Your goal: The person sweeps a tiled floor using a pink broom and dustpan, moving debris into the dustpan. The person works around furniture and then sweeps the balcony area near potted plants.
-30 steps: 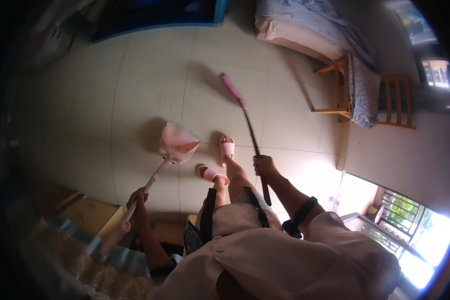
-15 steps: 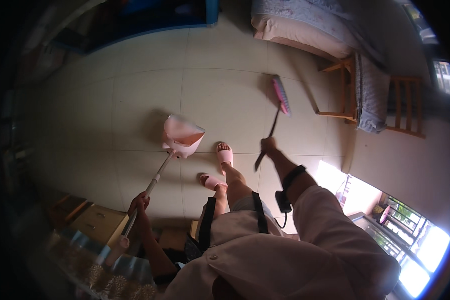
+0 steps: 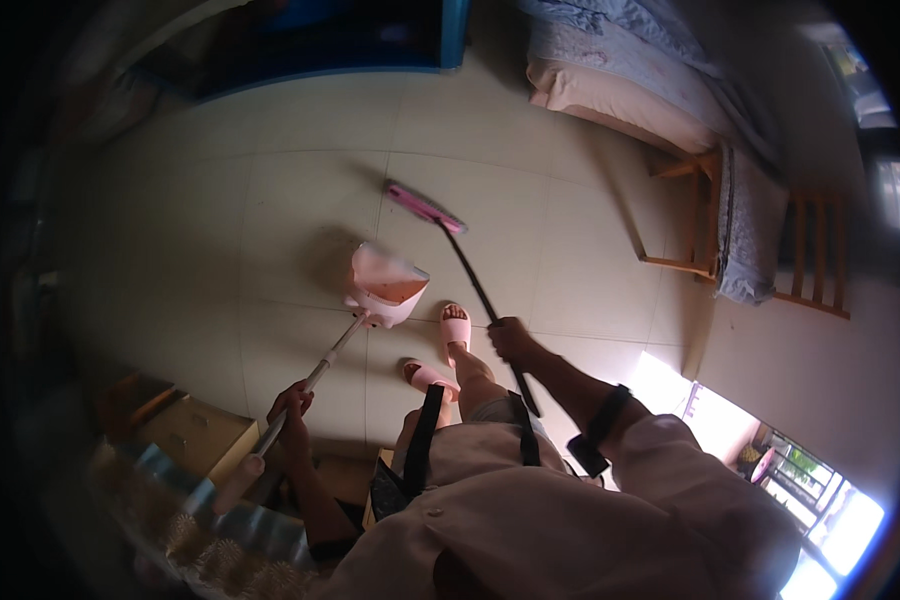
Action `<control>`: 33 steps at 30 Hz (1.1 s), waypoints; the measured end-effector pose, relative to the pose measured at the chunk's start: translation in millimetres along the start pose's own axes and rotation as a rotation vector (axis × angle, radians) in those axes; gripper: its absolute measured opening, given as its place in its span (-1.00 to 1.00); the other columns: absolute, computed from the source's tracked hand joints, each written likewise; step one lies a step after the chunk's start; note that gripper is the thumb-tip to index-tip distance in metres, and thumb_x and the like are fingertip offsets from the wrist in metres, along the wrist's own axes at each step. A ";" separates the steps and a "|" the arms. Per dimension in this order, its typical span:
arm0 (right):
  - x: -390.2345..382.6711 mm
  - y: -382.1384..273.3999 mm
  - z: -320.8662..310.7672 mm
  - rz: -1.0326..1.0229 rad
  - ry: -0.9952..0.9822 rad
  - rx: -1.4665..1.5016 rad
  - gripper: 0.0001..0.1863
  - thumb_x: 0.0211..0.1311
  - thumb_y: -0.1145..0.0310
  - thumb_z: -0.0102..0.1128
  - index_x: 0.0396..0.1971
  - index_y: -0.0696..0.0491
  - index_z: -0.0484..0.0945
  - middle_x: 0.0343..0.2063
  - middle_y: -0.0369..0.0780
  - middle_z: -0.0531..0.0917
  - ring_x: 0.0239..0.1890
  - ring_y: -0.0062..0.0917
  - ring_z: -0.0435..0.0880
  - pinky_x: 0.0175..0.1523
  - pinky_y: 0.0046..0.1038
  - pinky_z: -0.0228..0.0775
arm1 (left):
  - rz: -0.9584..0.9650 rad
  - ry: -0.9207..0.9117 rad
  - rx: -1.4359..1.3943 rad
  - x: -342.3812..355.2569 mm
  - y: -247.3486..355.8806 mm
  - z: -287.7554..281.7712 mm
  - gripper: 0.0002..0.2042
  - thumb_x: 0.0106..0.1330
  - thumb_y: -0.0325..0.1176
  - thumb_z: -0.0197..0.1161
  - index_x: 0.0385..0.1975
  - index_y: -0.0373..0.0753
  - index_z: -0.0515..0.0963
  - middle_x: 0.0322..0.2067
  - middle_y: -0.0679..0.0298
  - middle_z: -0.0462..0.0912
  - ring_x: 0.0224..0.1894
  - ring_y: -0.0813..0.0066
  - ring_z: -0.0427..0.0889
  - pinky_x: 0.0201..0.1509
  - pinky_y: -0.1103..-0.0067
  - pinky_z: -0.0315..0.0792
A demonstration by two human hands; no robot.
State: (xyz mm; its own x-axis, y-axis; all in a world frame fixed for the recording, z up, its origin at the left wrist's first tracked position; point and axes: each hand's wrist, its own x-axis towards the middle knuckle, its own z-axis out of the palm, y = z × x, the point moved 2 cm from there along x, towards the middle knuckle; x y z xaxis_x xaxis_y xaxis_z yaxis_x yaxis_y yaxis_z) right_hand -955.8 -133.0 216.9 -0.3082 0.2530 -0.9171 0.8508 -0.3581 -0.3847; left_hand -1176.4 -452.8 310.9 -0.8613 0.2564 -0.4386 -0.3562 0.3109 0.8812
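Observation:
My left hand point(image 3: 290, 408) is wrapped round the pale pole of a pink long-handled dustpan point(image 3: 382, 303). The pan stands on the tiled floor ahead of my feet, its mouth tilted up toward the right, with small bits too tiny to name inside. In my right hand point(image 3: 511, 341) is the dark handle of a broom point(image 3: 478, 285), gripped near its upper end. The pink broom head point(image 3: 425, 207) lies against the floor beyond the dustpan, slanting from upper left to lower right. Pan and broom head are apart.
My feet in pink slippers point(image 3: 455, 328) stand close to the dustpan. A bed point(image 3: 625, 95) and a wooden chair frame point(image 3: 712, 215) are at the far right. Blue-edged furniture point(image 3: 452, 35) stands at the far left. A drawer cabinet point(image 3: 205, 432) is near my left arm.
The broom head has swung left across the floor, from near the chair to just beyond the dustpan. My right hand has moved left and nearer to my body. The left hand keeps its hold.

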 end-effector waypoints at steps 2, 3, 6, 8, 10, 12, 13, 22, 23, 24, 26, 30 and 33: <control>-7.9 -4.7 -34.9 -0.001 0.008 0.184 -0.87 -0.01 0.39 -0.01 -0.43 0.09 0.40 -0.81 -0.37 0.32 -0.87 -0.68 0.25 -0.82 -0.61 0.08 | -0.006 0.024 -0.020 -5.6 1.1 -1.0 -0.75 0.21 -0.32 -0.02 -0.58 -0.41 0.41 -0.37 0.11 0.53 -0.47 0.56 0.43 -0.26 0.59 0.40; -3.6 -8.8 -47.8 -0.093 0.089 0.157 -0.85 -0.01 0.37 -0.05 -0.70 0.06 0.34 -0.84 -0.33 0.31 -0.87 -0.59 0.29 -0.83 -0.51 0.13 | -0.012 0.046 -0.014 -8.3 0.8 -1.4 -0.75 0.21 -0.32 -0.02 -0.56 -0.41 0.42 -0.40 0.13 0.53 -0.48 0.57 0.42 -0.26 0.60 0.40; 43.0 -28.9 -88.8 -0.158 0.293 -0.129 -0.82 0.01 0.35 -0.05 -0.65 0.13 0.34 -0.82 -0.26 0.40 -0.82 -0.55 0.37 -0.77 -0.48 0.20 | -0.025 0.086 -0.013 -16.0 -3.1 -3.3 -0.75 0.20 -0.33 -0.01 -0.53 -0.43 0.43 -0.49 0.22 0.51 -0.51 0.61 0.40 -0.26 0.63 0.38; 88.2 -49.9 -108.5 -0.118 0.529 -0.343 -0.83 -0.05 0.39 -0.04 -0.60 0.21 0.34 -0.77 -0.15 0.46 -0.73 -0.41 0.48 -0.67 -0.39 0.32 | -0.024 0.083 -0.034 -17.7 -8.3 -3.5 -0.76 0.20 -0.34 0.00 -0.50 -0.44 0.44 -0.54 0.28 0.48 -0.51 0.62 0.38 -0.27 0.65 0.37; 129.9 -70.7 -120.7 -0.081 0.448 -0.265 -0.80 -0.10 0.40 -0.05 -0.59 0.27 0.39 -0.66 -0.03 0.53 -0.58 -0.22 0.56 -0.49 -0.34 0.42 | -0.030 0.120 -0.024 -21.1 -14.9 -5.3 -0.77 0.20 -0.35 0.00 -0.47 -0.44 0.44 -0.58 0.33 0.44 -0.51 0.62 0.38 -0.26 0.65 0.37; 165.1 -90.0 -106.6 -0.087 0.490 -0.297 -0.80 -0.10 0.40 -0.06 -0.60 0.27 0.41 -0.62 0.00 0.54 -0.50 -0.18 0.57 -0.42 -0.34 0.43 | -0.010 0.138 -0.028 -22.7 -20.5 -6.2 -0.78 0.20 -0.36 -0.01 -0.46 -0.44 0.44 -0.57 0.33 0.44 -0.50 0.61 0.39 -0.26 0.65 0.37; 173.4 -95.9 -101.0 -0.037 0.545 -0.293 -0.79 -0.10 0.40 -0.07 -0.60 0.27 0.42 -0.60 0.01 0.55 -0.46 -0.16 0.57 -0.38 -0.34 0.44 | 0.017 0.135 -0.036 -23.8 -21.8 -7.5 -0.78 0.20 -0.36 -0.01 -0.47 -0.43 0.44 -0.55 0.31 0.45 -0.49 0.60 0.39 -0.26 0.64 0.38; 71.0 -16.1 10.6 0.003 0.200 -0.588 -0.62 -0.08 0.42 -0.10 -0.25 0.33 0.20 -0.28 0.18 0.45 -0.15 -0.05 0.44 -0.06 -0.22 0.29 | 0.004 0.206 -0.088 -27.7 -21.1 -8.9 -0.79 0.20 -0.37 -0.02 -0.53 -0.41 0.41 -0.38 0.16 0.52 -0.46 0.60 0.42 -0.24 0.60 0.39; 54.6 -10.3 12.7 -0.055 0.178 -0.652 -0.64 -0.10 0.43 -0.10 -0.27 0.33 0.21 -0.32 0.20 0.45 -0.19 -0.03 0.46 -0.09 -0.20 0.31 | 0.008 0.218 -0.098 -27.7 -20.8 -8.5 -0.79 0.20 -0.37 -0.01 -0.53 -0.41 0.41 -0.39 0.17 0.52 -0.46 0.61 0.41 -0.24 0.60 0.39; 42.6 -7.3 11.9 -0.012 0.134 -0.644 -0.67 -0.09 0.44 -0.13 -0.31 0.34 0.22 -0.37 0.21 0.46 -0.21 -0.01 0.47 -0.11 -0.19 0.31 | -0.006 0.222 -0.100 -27.9 -21.5 -8.3 -0.79 0.20 -0.37 -0.01 -0.54 -0.41 0.41 -0.40 0.19 0.52 -0.47 0.63 0.40 -0.25 0.61 0.39; 23.1 -10.4 1.9 -0.037 0.058 -0.591 -0.77 -0.02 0.41 -0.08 -0.39 0.26 0.31 -0.57 0.02 0.50 -0.53 -0.20 0.53 -0.43 -0.27 0.38 | -0.025 0.241 -0.109 -27.0 -22.5 -8.7 -0.79 0.19 -0.37 0.00 -0.55 -0.41 0.41 -0.43 0.22 0.52 -0.49 0.65 0.38 -0.26 0.63 0.39; 1.0 -23.2 -46.5 -0.042 -0.006 -0.307 -0.86 0.04 0.36 -0.03 -0.50 0.13 0.35 -0.76 -0.27 0.38 -0.80 -0.59 0.34 -0.72 -0.46 0.24 | -0.036 0.242 -0.154 -23.5 -23.2 -11.7 -0.81 0.16 -0.39 0.04 -0.49 -0.43 0.46 -0.47 0.28 0.52 -0.50 0.66 0.39 -0.28 0.68 0.39; 33.9 -42.1 -74.9 -0.158 0.093 -0.315 -0.90 0.08 0.35 -0.07 -0.53 0.05 0.35 -0.79 -0.33 0.34 -0.84 -0.63 0.30 -0.78 -0.55 0.16 | -0.101 0.301 -0.090 -26.3 -25.8 -12.9 -0.83 0.15 -0.40 0.06 -0.46 -0.42 0.47 -0.46 0.29 0.52 -0.46 0.63 0.44 -0.29 0.68 0.40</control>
State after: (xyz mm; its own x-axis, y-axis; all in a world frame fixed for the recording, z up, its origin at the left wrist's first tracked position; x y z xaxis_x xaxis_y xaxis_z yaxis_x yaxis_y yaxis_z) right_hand -970.3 -42.0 209.9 -0.4183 0.3688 -0.8301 0.8897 -0.0176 -0.4562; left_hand -1149.3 -479.4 302.0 -0.8838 -0.0581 -0.4642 -0.4639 0.2357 0.8539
